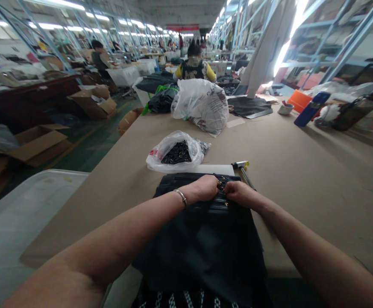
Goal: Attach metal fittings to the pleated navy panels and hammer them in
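Note:
A dark garment (202,239) with a zipper lies on the brown table (301,179) in front of me and hangs over its near edge. Both my hands rest on its upper part, knuckles almost touching. My left hand (207,188), with a bracelet on the wrist, is closed in a pinch at a small metal piece on the zipper. My right hand (237,192) is also closed, gripping the garment's zipper strip beside it. A clear plastic bag of small dark metal parts (176,152) lies just beyond the garment.
A tool with a yellow tip (241,164) lies right of the garment's top edge. A larger plastic bag (202,105) stands further back, with another person (194,64) seated at the table's far end. A grey bin (19,222) and cardboard boxes (39,143) sit at left.

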